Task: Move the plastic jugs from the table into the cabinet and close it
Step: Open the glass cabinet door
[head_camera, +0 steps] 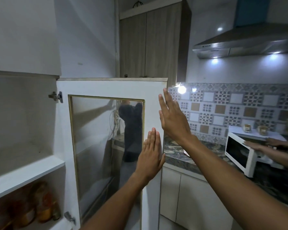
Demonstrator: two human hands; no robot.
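Note:
A white cabinet door point(106, 87) with a glass pane stands swung open in front of me, hinged on its left side. My left hand point(150, 153) lies flat with fingers together against the door's right stile. My right hand point(172, 117) is flat and open at the door's right edge, higher up. The cabinet point(23, 173) is open at the left: its upper shelf looks bare, and on the lower shelf stand several orange-brown jars or jugs point(43, 205), blurred and dark. Neither hand holds anything.
A dark stone counter point(198, 150) runs to the right, with a white microwave point(239, 155) on it. Another person's hands point(263, 146) rest by the microwave. A range hood point(239, 44) hangs above, and tall wooden cupboards point(148, 47) stand behind the door.

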